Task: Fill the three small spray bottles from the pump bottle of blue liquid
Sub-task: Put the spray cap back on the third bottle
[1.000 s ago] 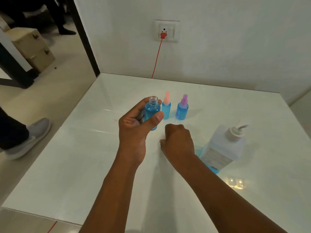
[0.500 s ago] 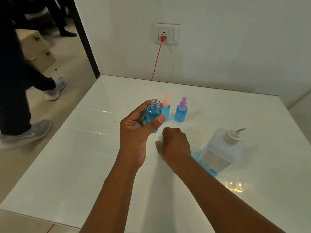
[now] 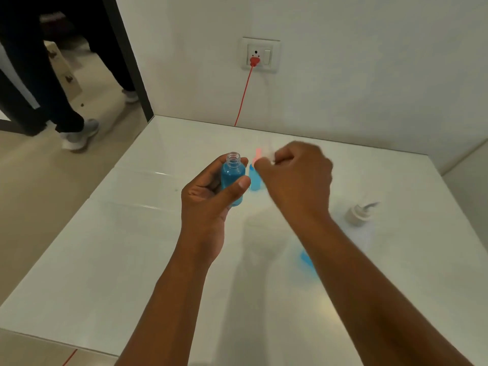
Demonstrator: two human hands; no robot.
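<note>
My left hand (image 3: 208,196) grips a small uncapped spray bottle (image 3: 232,178) full of blue liquid and holds it upright above the white table (image 3: 126,260). My right hand (image 3: 301,180), blurred, is raised just right of the bottle's mouth and pinches a small whitish spray cap (image 3: 268,157). Behind it stands a pink-capped spray bottle (image 3: 255,180) with blue liquid; the purple-capped one is hidden by my right hand. The pump bottle (image 3: 360,213) stands at the right, blurred and partly behind my right forearm.
The table's back edge meets a white wall. A red cable (image 3: 244,96) drops from a wall socket (image 3: 260,55) to the table's back edge. A person's legs (image 3: 52,101) stand on the floor beyond the table's left edge.
My right hand has lifted off the table, now pinching the whitish cap, and moved up toward the bottle's mouth. My left hand keeps the open bottle steady. The person at left has walked further off.
</note>
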